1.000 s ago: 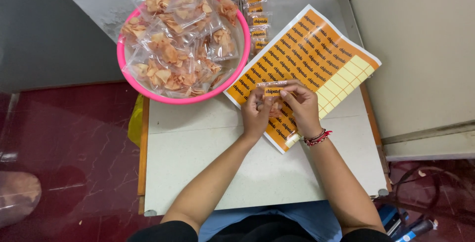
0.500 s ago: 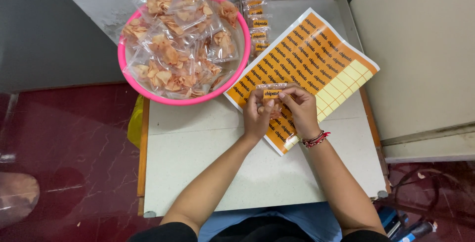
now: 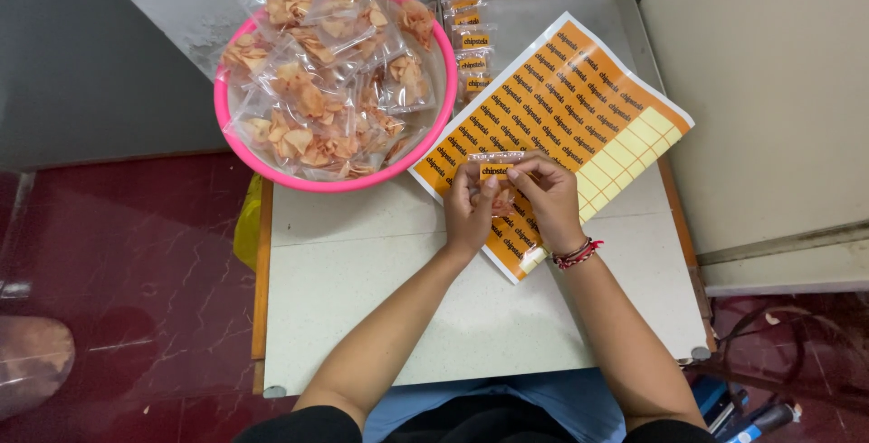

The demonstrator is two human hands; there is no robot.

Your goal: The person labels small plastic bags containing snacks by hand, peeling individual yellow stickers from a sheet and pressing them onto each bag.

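Head view, looking straight down: we sit at a pale table (image 3: 380,316) above a dark red floor, both of our bare hands raised over the middle of it.

Largest is a round pink basin (image 3: 434,126) at the table's upper left, heaped with clear packets of orange-tan chips (image 3: 317,90). None of those that we can see carries a label, so we judge most of the labelling is left to do.

Right of the basin lies a tilted sticker sheet (image 3: 561,108), its near corner under our hands. Most of it is rows of small orange rectangular labels with dark print. A block of pale yellow blank cells (image 3: 625,158) at its right side shows where labels have been peeled off.

Beyond the sheet's top left edge, a short row of labelled packets (image 3: 471,40) runs toward the far edge of the table, each small, clear and bearing an orange label. These look finished, and they are few beside the heap.

Smallest is the packet in hand (image 3: 498,191), held just above the sheet, an orange label (image 3: 494,171) across its top. Our left hand (image 3: 469,212) pinches its left side between thumb and fingertips. Our right hand (image 3: 548,200), a red thread bracelet (image 3: 577,255) at the wrist, presses thumb and forefinger on the label's right end.
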